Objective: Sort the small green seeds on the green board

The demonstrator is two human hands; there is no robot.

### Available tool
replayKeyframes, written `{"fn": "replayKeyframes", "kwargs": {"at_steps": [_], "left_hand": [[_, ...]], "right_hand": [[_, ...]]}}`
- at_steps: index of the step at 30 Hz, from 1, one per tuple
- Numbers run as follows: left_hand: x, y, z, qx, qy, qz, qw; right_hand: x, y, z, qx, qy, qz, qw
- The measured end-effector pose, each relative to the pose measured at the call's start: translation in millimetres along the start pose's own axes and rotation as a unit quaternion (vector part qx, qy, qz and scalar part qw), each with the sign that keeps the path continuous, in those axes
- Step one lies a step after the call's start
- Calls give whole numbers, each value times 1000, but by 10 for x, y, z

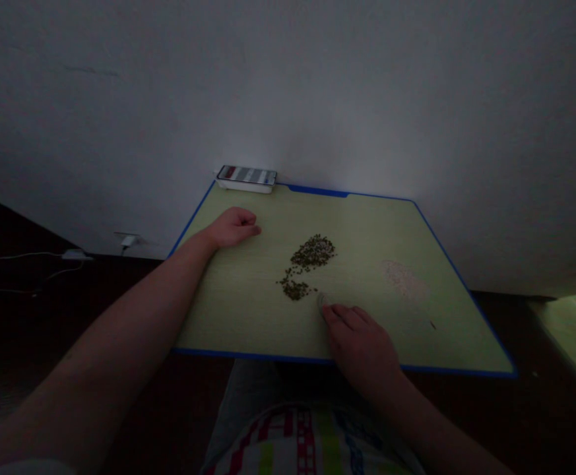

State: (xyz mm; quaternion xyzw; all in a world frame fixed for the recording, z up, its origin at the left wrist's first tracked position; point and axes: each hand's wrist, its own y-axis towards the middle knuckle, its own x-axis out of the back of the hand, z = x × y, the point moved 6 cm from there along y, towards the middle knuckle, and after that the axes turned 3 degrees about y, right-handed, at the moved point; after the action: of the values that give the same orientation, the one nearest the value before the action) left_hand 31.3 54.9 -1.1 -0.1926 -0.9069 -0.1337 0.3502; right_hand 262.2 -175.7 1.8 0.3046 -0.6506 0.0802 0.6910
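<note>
A pile of small dark green seeds or beans (307, 264) lies in the middle of a light green table (248, 303) with a blue edge. My right hand (359, 343) rests on the table near its front edge, fingers stretched flat toward the pile, fingertips just short of its near end. My left hand (233, 226) lies on the table at the far left, fingers curled into a loose fist with nothing visible in it. A faint pale patch of small grains (404, 277) sits to the right of the dark pile.
A phone (247, 175) lies on a white block at the table's far left corner against the white wall. A charger and cable (77, 254) lie on the dark floor at left. Another green table edge (575, 330) shows at right.
</note>
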Motion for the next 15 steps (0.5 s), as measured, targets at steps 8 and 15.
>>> {"fn": "replayKeyframes", "kwargs": {"at_steps": [8, 15], "left_hand": [[-2, 14, 0, -6, 10, -1, 1000], [-7, 2, 22, 8, 10, 9, 1000]], "right_hand": [[44, -67, -25, -9, 7, -3, 1000], [-13, 22, 46, -25, 61, 11, 998]]}}
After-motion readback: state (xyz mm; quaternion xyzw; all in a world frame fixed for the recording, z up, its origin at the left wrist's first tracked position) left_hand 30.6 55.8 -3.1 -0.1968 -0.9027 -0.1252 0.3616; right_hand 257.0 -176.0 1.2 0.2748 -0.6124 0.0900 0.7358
